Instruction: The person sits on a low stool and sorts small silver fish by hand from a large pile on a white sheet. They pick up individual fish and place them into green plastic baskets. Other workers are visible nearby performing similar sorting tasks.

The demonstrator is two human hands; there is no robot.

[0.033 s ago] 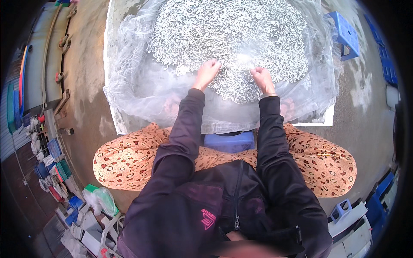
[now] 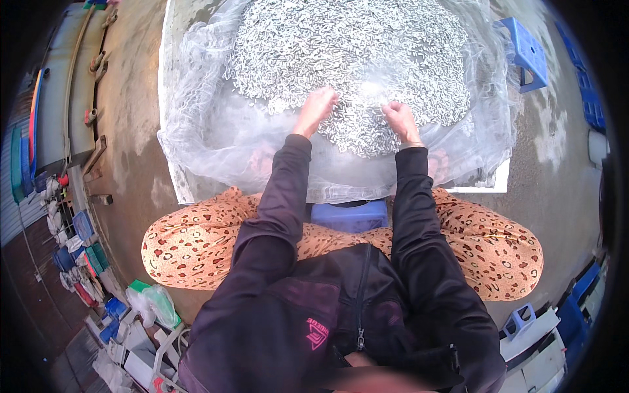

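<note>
A broad heap of small, elongated grey-and-white pieces (image 2: 354, 56) lies on a translucent mesh sheet (image 2: 203, 124). I cannot tell what kind the pieces are. My left hand (image 2: 317, 108) is over the near left edge of the heap, its fingers curled together toward the middle. Opposite it, my right hand (image 2: 400, 121) is closed in a pinch at the near right part. Whatever either hand holds is too small or hidden. Between the two hands, a tongue of pieces (image 2: 357, 134) spreads toward me.
The mesh lies over a white-edged surface (image 2: 499, 180). A blue plastic stool (image 2: 526, 56) stands at the far right, and blue plastic (image 2: 350, 216) shows between my knees. Plastic bags (image 2: 154, 304) and mixed containers crowd the lower left. A small stool (image 2: 519, 321) is at the lower right.
My left hand has shifted very slightly farther from me over the heap. My right hand looks almost unmoved.
</note>
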